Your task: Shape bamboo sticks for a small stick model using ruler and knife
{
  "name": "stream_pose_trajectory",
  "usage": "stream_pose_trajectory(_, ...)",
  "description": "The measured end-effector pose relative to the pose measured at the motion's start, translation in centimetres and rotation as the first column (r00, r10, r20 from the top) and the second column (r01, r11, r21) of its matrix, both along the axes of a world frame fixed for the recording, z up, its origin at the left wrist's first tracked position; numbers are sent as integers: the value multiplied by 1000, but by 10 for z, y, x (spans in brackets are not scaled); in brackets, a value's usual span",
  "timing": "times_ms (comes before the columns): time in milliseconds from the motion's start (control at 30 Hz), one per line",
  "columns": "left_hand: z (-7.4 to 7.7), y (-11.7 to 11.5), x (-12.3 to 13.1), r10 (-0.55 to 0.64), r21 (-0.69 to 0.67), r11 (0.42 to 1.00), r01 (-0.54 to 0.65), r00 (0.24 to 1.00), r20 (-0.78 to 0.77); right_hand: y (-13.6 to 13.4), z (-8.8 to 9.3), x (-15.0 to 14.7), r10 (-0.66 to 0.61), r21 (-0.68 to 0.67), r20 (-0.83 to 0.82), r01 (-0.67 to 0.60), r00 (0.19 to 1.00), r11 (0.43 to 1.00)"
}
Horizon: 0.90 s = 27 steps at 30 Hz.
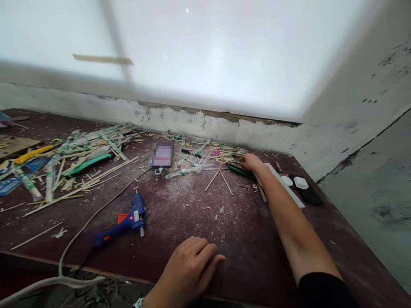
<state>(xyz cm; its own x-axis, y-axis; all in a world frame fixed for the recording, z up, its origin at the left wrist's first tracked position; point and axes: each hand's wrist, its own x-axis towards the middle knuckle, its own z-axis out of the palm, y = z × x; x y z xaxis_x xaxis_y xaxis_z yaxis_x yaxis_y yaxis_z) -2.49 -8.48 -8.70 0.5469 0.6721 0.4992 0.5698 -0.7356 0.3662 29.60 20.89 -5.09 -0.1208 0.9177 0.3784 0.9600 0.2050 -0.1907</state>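
My right hand (252, 162) reaches far across the table, fingers bent together among thin wooden sticks (227, 149). What its fingertips grip, if anything, cannot be made out. Just left of it lies a dark green, long object (240, 171). A small frame of joined sticks (220, 172) stands with splayed legs left of that hand. Near the front edge, my left hand (189, 267) rests with loosely curled fingers and shows nothing in them. A blue hot glue gun (130, 220) with an orange trigger and a lit red light lies to the left.
Heaps of sticks and clear wrappers (99, 139) cover the left back, with a green-handled cutter (90, 164) and a yellow one (34, 154). A white cable (77, 239) crosses the front left edge. At right lie a white strip (285, 188) and a black phone-like object (313, 196).
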Motion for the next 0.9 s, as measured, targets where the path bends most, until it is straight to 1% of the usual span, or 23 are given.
stream_pose_trajectory(100,-2,-2,0,-11,-33,999,11,1000,-16,2,-1,0,-18,-196,-79,2,997,981)
stream_pose_trajectory(133,-1,-2,0,-15,-45,999,14,1000,-22,1,0,0,-26,-237,-109,-1,994,972)
stream_pose_trajectory(233,-1,-4,0,-32,-75,997,29,999,-37,-6,6,0,-44,-276,-212,-16,976,961)
stream_pose_trajectory(333,-1,-3,-1,-44,-80,996,41,999,-27,-18,19,5,-31,-215,-344,-47,939,976)
stream_pose_trajectory(433,-1,-2,-2,-59,-69,996,58,998,-14,-33,40,15,21,-63,-505,-60,863,996)
stream_pose_trajectory(500,-1,-1,-2,-64,-66,996,63,998,-13,-46,59,21,66,66,-602,-34,796,997)
stream_pose_trajectory(600,-1,-2,-2,-62,-59,996,61,998,-16,-74,92,24,139,215,-696,20,705,976)
stream_pose_trajectory(633,-1,-2,-2,-59,-56,997,58,998,-15,-87,102,21,208,294,-744,31,635,955)
stream_pose_trajectory(667,-1,-2,-2,-56,-50,997,55,998,-12,-101,111,17,267,362,-760,44,593,931)
stream_pose_trajectory(700,-2,-1,-2,-49,-41,998,49,999,-7,-117,118,12,304,403,-750,41,587,914)
stream_pose_trajectory(733,-2,-1,-1,-45,-27,999,45,999,0,-133,123,5,322,420,-733,27,599,907)
stream_pose_trajectory(800,-1,-1,0,-58,18,998,58,998,37,-167,123,-12,336,398,-709,-42,620,916)
stream_pose_trajectory(867,4,-3,0,-88,74,994,80,990,110,-197,112,-29,317,274,-667,-173,675,946)
stream_pose_trajectory(900,8,-4,0,-105,99,991,91,983,149,-210,104,-37,300,214,-645,-211,703,954)
